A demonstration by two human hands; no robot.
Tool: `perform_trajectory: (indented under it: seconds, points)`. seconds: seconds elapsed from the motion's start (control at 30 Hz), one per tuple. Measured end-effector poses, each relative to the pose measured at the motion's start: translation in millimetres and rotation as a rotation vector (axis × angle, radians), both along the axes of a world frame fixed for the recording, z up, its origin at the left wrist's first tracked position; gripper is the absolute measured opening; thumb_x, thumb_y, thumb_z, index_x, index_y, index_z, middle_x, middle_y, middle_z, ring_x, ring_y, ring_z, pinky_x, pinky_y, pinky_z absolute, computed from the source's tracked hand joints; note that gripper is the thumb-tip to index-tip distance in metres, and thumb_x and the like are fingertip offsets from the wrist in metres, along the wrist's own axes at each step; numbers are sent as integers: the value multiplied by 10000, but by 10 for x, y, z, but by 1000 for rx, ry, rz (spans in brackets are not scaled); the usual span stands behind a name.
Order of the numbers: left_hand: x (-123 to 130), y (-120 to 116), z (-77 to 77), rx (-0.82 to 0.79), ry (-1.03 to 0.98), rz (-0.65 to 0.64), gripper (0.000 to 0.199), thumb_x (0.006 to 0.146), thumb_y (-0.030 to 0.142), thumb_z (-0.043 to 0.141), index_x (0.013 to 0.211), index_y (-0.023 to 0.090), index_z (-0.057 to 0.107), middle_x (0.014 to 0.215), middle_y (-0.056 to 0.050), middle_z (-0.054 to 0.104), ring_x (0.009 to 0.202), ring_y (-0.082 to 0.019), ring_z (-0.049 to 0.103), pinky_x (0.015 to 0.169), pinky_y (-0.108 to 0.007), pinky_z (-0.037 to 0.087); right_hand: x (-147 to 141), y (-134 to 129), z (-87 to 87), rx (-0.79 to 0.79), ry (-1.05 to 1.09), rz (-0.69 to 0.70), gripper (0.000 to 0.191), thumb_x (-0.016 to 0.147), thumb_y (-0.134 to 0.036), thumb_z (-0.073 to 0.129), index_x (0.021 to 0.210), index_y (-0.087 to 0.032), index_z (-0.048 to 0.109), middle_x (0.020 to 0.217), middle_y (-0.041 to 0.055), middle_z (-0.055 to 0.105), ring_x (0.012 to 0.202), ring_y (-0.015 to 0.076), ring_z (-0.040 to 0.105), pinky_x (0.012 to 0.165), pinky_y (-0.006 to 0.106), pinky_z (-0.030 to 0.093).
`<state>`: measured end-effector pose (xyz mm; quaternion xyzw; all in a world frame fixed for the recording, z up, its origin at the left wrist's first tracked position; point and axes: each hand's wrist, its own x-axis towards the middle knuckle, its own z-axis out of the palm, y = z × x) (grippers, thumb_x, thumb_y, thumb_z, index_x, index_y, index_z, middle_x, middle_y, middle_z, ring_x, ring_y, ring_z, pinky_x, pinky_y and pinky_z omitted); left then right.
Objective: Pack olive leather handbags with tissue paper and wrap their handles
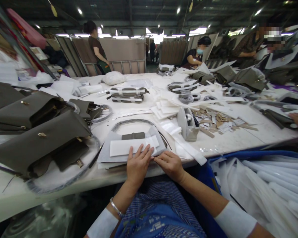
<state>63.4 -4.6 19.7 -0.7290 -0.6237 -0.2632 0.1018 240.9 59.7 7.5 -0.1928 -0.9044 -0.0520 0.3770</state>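
Flat on the table before me lies a dark olive handbag (133,136), mostly covered by thin white wrapping paper (106,153). A white foam strip (121,148) rests across it. My left hand (139,162) presses on the foam and paper with fingers stretched out. Close beside it, my right hand (171,164) has its fingers pinched at the front right edge of the bundle; what they grip is hidden. Behind the bag arches its wrapped handle (134,121).
Several olive handbags (39,138) lie at the left. A tape dispenser (187,124) stands right of the bundle, near cardboard scraps (216,120). Wrapped bundles (127,94) sit further back. A blue-rimmed bin (258,153) with white foam rolls is at lower right. Other people work around the table.
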Motion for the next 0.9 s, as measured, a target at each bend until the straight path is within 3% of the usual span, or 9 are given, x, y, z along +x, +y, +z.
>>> perform_trajectory:
  seconds: [0.2, 0.33, 0.43, 0.5, 0.67, 0.9]
  points:
    - [-39, 12, -55, 59, 55, -3, 351, 1002, 289, 475, 1342, 317, 555, 1343, -15, 600, 1287, -242, 537, 1182, -578, 188, 138, -33, 61, -27, -21, 49, 189, 946, -149, 567, 1059, -210, 705, 866, 35, 738, 782, 167, 624, 720, 328, 472]
    - [-41, 19, -65, 72, 55, -12, 356, 996, 264, 489, 1342, 314, 555, 1343, -8, 601, 1290, -239, 535, 1177, -562, 221, 425, -74, 27, -128, -4, 64, 266, 957, -157, 549, 1188, -227, 661, 1025, 53, 745, 930, 176, 663, 926, 392, 506]
    - [-41, 12, -72, 70, 46, -20, 361, 999, 254, 481, 1348, 305, 555, 1354, -18, 590, 1299, -248, 525, 1174, -563, 228, 576, -84, -55, -136, -139, 75, 387, 953, -266, 586, 1332, -186, 568, 1227, 119, 682, 1136, 225, 630, 1074, 495, 439]
    - [-43, 4, -74, 61, 47, -22, 373, 999, 248, 476, 1363, 302, 542, 1371, -25, 576, 1311, -249, 513, 1175, -563, 227, 581, -79, -113, -111, -202, 110, 419, 954, -279, 584, 1356, -169, 545, 1277, 136, 654, 1218, 242, 589, 1096, 520, 422]
    - [-51, -13, -78, 34, 63, -27, 395, 1002, 244, 464, 1389, 304, 513, 1406, -16, 542, 1339, -242, 482, 1184, -557, 217, 363, -32, -211, -87, -62, 168, 319, 962, -98, 493, 1234, -185, 635, 1142, 80, 726, 1118, 197, 655, 1023, 450, 512]
    - [-51, -10, -124, 68, 58, -16, 416, 994, 213, 455, 1395, 308, 510, 1392, -37, 556, 1339, -248, 482, 1187, -558, 214, 140, -121, -173, -160, 91, 154, 261, 938, -89, 502, 1048, -197, 712, 993, 55, 765, 919, 170, 722, 910, 352, 575]
